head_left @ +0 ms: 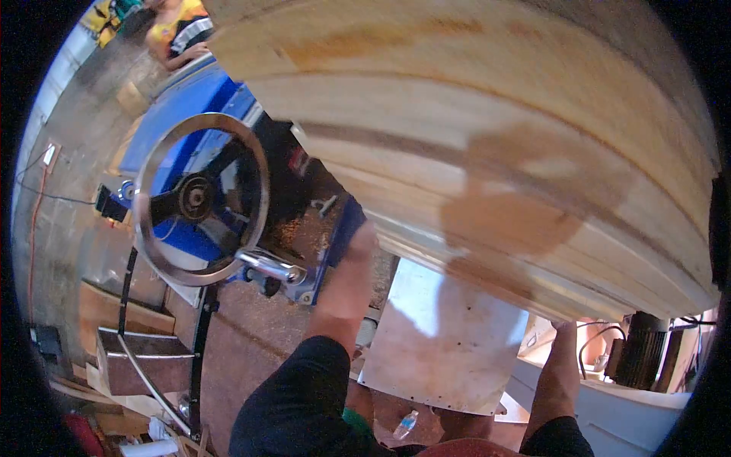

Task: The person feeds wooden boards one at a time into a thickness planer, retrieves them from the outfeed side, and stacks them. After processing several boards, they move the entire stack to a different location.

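A broad wooden panel [426, 99] of several light boards side by side fills the upper right, tilted and close to me. My left hand [365, 234] is at its lower left edge, beside the blue machine, with the fingers hidden behind the wood. At the lower right edge, my right hand [564, 323] grips the panel from below, and its fingers are mostly covered. Both hands appear to support the panel. A shadow falls across the boards. Below them is a pale metal sheet [411, 343] with small holes along its edge.
To the left stands a blue machine [209, 99] with a large metal handwheel [263, 164] and a chrome handle [270, 265]. A dark motor [643, 350] is at right. A plastic bottle [406, 424] and wood offcuts [126, 312] lie low down. Another person [179, 34] is at upper left.
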Demonstrator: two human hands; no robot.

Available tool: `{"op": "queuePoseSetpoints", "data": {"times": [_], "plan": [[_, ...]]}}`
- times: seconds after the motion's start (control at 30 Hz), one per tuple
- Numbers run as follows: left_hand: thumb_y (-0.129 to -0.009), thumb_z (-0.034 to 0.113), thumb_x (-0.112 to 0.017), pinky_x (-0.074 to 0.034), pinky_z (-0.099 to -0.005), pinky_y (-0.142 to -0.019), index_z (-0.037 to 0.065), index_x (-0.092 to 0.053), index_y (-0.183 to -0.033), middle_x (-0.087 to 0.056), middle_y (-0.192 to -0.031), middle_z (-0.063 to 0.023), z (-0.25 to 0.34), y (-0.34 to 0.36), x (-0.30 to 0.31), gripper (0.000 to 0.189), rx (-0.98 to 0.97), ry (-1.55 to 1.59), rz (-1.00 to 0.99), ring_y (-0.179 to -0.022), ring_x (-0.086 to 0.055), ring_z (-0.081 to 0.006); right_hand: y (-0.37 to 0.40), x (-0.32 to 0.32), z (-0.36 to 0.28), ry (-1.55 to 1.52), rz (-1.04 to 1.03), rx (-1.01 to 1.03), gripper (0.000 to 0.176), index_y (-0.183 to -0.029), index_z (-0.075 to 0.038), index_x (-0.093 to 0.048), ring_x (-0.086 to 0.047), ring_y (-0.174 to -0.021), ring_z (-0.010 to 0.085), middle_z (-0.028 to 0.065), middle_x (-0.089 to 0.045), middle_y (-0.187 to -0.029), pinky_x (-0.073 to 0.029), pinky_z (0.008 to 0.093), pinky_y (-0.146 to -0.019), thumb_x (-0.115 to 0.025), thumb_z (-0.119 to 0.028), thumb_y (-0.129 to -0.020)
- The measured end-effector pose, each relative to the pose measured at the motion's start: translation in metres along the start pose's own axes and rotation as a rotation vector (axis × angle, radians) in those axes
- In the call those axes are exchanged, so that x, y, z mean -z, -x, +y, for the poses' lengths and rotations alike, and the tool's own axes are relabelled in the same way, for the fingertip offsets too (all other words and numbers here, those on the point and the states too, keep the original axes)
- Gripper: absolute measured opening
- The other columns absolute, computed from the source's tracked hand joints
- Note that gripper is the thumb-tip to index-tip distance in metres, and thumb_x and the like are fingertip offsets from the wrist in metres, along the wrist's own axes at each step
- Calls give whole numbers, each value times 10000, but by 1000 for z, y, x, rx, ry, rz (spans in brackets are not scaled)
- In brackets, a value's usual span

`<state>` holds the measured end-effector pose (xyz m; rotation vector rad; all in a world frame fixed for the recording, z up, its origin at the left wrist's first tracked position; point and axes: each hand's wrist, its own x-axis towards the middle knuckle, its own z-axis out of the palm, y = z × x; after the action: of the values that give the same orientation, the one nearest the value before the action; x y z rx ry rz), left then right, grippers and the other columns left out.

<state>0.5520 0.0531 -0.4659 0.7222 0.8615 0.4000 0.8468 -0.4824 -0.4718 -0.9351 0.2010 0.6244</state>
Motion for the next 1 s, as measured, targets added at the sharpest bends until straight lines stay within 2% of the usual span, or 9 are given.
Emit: {"op": "queuePoseSetpoints", "data": {"times": [0.33, 0.53, 0.77, 1.0], "plan": [[-931, 444, -435, -351, -408, -1014, 104, -517, -1249, -553, -1277, -87, -26, 66, -10, 473, -7, 1, 1, -1191, -482, -223, 50, 18, -7, 11, -6, -22, 591, -1350, -119, -405, -537, -1094, 295, 115, -536, -1240, -456, 422, -922, -370, -544, -942], [-932, 450, -432, -355, -407, -1008, 104, -515, -1251, -554, -1276, -86, -35, 108, -35, 477, -34, 6, -11, -1185, -486, -223, 92, 25, -7, 11, -1, -67, 586, -1351, -119, -404, -535, -1093, 295, 116, -537, -1237, -455, 421, -918, -374, -539, -943], [-934, 458, -428, -360, -406, -1002, 105, -513, -1252, -554, -1275, -86, -62, 160, 0, 482, -8, 12, 3, -1179, -490, -223, 117, 29, 3, 0, 6, -92, 580, -1351, -120, -402, -533, -1093, 296, 118, -537, -1233, -454, 419, -914, -379, -532, -943], [-935, 466, -425, -365, -406, -995, 106, -510, -1253, -555, -1274, -85, -56, 171, 14, 488, 17, -11, -23, -1172, -495, -223, 132, 36, 20, -15, 22, -101, 575, -1352, -120, -400, -530, -1092, 297, 119, -537, -1229, -453, 417, -910, -384, -525, -944]]}}
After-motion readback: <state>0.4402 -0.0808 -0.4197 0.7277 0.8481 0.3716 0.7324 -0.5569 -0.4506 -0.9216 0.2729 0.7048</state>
